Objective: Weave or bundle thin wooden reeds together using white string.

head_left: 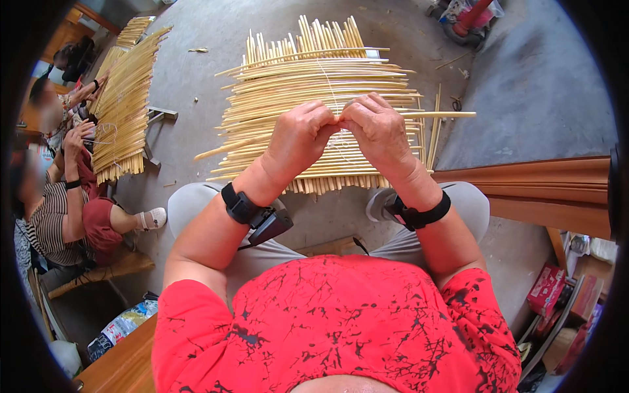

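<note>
1. Your head camera looks down over your red shirt (341, 308), facing forward.
2. The shirt sits nearest; your left hand (298, 136) and right hand (379, 128) come farther off.
3. The stalk mat (282, 90) shows from near edge to far edge.

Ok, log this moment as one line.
left hand, right hand: together over sticks | thread: leads to hands | second mat: left side

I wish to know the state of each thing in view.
Pale sticks: side by side, ends uneven
White string: runs across the pale sticks
Left hand: pinched shut, apparently on the white string
Right hand: pinched likewise, beside the left
Wrist straps: fastened
Scissors: on floor; open or closed unclear
Other stick mat, at left: raised on legs
</note>
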